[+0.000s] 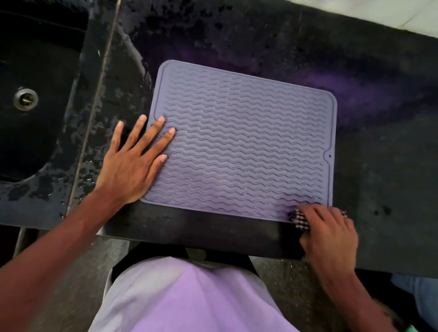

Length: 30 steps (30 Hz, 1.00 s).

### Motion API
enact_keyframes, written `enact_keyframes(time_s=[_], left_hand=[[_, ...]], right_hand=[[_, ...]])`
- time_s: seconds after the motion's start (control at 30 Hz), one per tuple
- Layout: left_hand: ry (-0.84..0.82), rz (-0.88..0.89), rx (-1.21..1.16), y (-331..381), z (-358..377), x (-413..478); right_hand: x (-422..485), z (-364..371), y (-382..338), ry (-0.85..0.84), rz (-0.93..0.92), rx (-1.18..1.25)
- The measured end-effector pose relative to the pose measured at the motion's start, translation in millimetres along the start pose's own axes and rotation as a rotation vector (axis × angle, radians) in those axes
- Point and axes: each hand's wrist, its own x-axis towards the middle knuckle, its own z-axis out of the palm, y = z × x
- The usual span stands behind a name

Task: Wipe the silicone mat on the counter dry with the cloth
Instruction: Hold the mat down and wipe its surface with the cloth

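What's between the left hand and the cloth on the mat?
Only bare ribbed mat. In the head view, the left hand lies flat on its left edge and the cloth, bunched under the right hand, sits at its near right corner.

No readable text, labels, brands or numbers anywhere in view.

Checked over the silicone mat (241,144) — only raised wavy ridges and a plain border with a small notch at one edge, no lettering; likewise nothing legible on the dark counter (384,75), the sink drain (26,99) or the checked cloth (298,219) — pattern only.
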Motion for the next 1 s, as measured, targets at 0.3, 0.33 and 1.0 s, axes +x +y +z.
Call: enact_keyframes(time_s=[0.3,0.33,1.0], left_hand=[[0.142,-0.013,-0.311,22.1,0.7,21.4],[0.136,-0.013,-0.318,27.5,1.9,25.7],[0.084,-0.022,-0.193,33.6,6.6,29.4]], right_hand=[[27.0,-20.9,-76.0,0.032,-0.126,0.225],[31.4,-17.0,-104.8,0.026,-0.218,0.228],[21.8,10.4,-97.7,0.084,-0.195,0.123]])
